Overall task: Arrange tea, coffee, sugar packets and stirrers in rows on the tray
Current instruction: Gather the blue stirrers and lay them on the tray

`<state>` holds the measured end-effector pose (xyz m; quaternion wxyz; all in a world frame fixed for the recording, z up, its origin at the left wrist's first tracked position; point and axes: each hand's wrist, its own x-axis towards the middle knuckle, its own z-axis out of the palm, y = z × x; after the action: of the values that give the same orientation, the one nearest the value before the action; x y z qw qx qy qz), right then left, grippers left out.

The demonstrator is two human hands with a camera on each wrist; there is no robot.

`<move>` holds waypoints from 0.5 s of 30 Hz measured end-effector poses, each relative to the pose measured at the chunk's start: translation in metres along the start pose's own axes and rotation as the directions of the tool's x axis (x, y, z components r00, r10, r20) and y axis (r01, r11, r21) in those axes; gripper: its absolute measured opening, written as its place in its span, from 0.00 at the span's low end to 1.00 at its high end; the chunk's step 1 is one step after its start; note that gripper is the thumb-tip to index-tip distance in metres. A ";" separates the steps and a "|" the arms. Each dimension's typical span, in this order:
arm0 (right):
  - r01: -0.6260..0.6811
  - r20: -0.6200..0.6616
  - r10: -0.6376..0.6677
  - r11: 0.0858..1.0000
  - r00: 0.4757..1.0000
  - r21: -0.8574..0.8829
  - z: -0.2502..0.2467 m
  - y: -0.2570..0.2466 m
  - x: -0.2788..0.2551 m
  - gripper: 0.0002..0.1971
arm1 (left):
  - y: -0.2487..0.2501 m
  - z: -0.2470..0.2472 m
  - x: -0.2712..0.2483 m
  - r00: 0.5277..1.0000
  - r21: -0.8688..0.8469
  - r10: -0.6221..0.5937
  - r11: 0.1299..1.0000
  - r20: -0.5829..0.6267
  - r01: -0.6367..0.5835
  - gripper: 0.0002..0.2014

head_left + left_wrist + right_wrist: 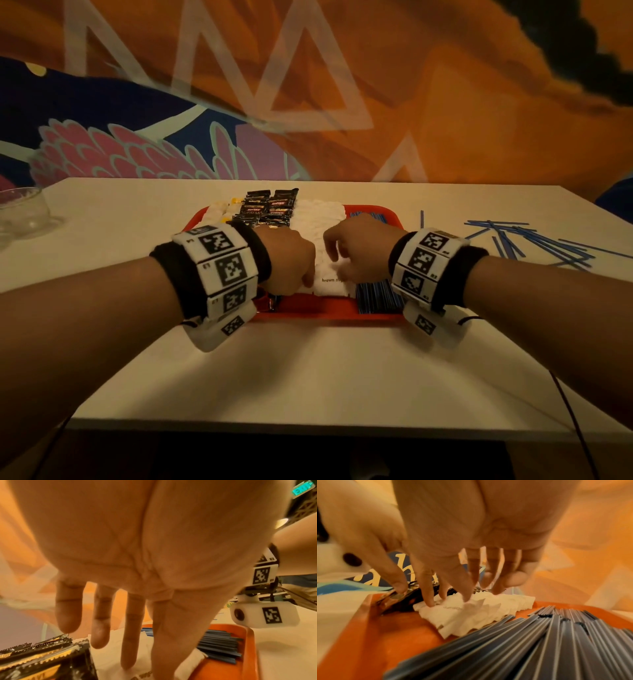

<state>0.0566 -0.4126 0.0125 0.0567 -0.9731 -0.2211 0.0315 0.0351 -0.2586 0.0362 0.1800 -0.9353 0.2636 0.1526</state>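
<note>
Where the red tray [301,310] sits mid-desk, we log both hands over its near edge. Left hand [287,257] and right hand [359,249]: fingers straight, fingertips touching white sugar packets [320,219], gripping nothing.

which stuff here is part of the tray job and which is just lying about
Belongs to the job:
- red plastic tray
- black coffee sachets
- white paper sugar packets
- blue plastic stirrers on the tray
- loose blue stirrers on the white table
- left hand and right hand, both touching the sugar packets

Just lying about:
- clear glass bowl
</note>
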 end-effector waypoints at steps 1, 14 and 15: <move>0.041 0.018 -0.041 0.999 0.999 -0.007 0.001 -0.002 -0.001 0.09 | 0.000 0.002 0.000 1.000 0.024 0.000 1.000 0.006 0.000 0.19; -0.005 0.107 -0.006 0.995 0.994 0.103 -0.014 0.006 -0.004 0.11 | 0.002 -0.018 -0.005 0.996 -0.096 0.002 0.995 -0.091 -0.011 0.16; -0.033 0.087 0.023 0.993 0.996 0.115 -0.021 0.014 -0.005 0.10 | 0.003 -0.024 -0.004 0.989 -0.129 -0.005 0.991 -0.145 -0.014 0.15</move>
<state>0.0596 -0.4297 0.0314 0.1034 -0.9689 -0.2073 0.0869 0.0346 -0.2691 0.0585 0.0986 -0.9531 0.2675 0.1013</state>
